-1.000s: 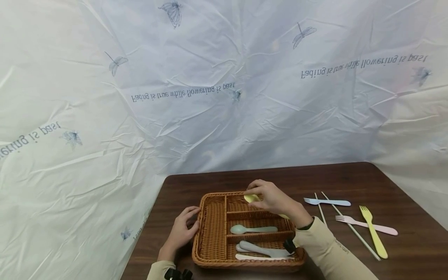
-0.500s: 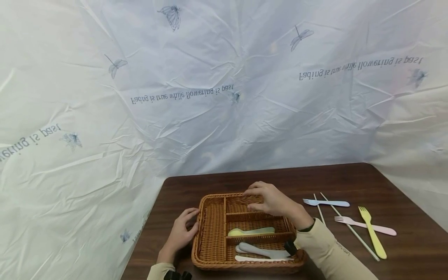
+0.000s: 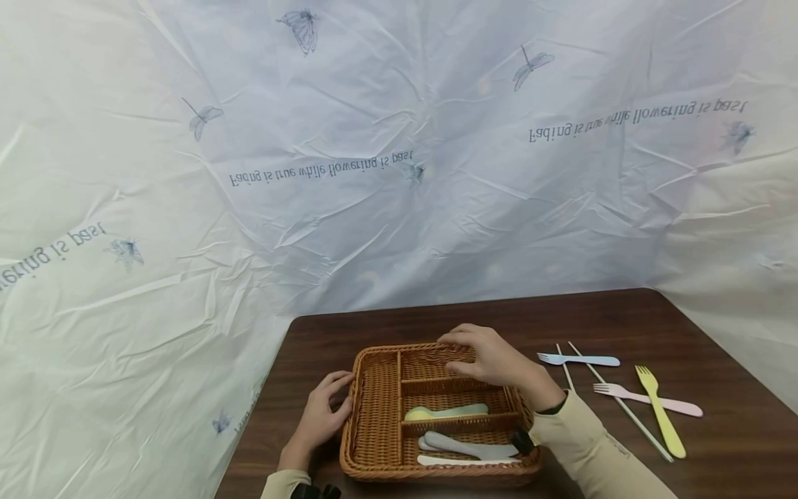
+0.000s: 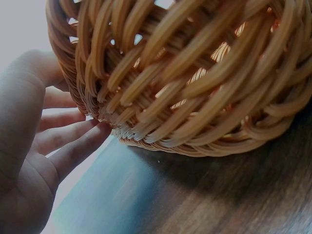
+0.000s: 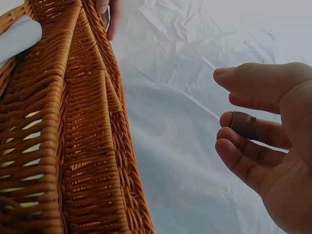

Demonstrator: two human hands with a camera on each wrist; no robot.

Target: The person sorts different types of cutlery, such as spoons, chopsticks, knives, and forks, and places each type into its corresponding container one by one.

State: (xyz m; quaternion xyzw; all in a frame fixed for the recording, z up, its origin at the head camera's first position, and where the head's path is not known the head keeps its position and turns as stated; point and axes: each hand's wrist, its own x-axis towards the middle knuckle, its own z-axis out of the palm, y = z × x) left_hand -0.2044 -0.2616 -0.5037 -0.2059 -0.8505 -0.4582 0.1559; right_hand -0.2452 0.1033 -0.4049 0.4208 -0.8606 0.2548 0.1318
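The right hand [image 3: 489,357] hovers over the basket's back compartment with nothing in it, thumb and fingers parted by a wide gap; the left hand [image 3: 321,414], fingers loosely extended, touches the outer left side of the wicker basket [image 3: 380,473]. In the middle compartment lie the yellow spoon [image 3: 419,414] and the green spoon [image 3: 464,410], overlapping, with raised dividers before and behind them. Nearer the front rim, the grey knife [image 3: 467,444] and the white knife [image 3: 458,460] share a compartment. The right sleeve [image 3: 586,440] crosses the gap between basket and scattered cutlery — blue fork [image 3: 595,360], pink fork [image 3: 670,403], yellow fork [image 3: 667,424] and chopsticks [image 3: 648,434], partly crossing. A strip of dark table [image 3: 349,326] separates the back rim from the far edge; beyond hangs a creased white sheet [image 3: 312,229]. The left wrist view adds fingertips against the weave; the right wrist view shows a brown finger band [image 5: 243,125] — and fingertips apart from the rim.
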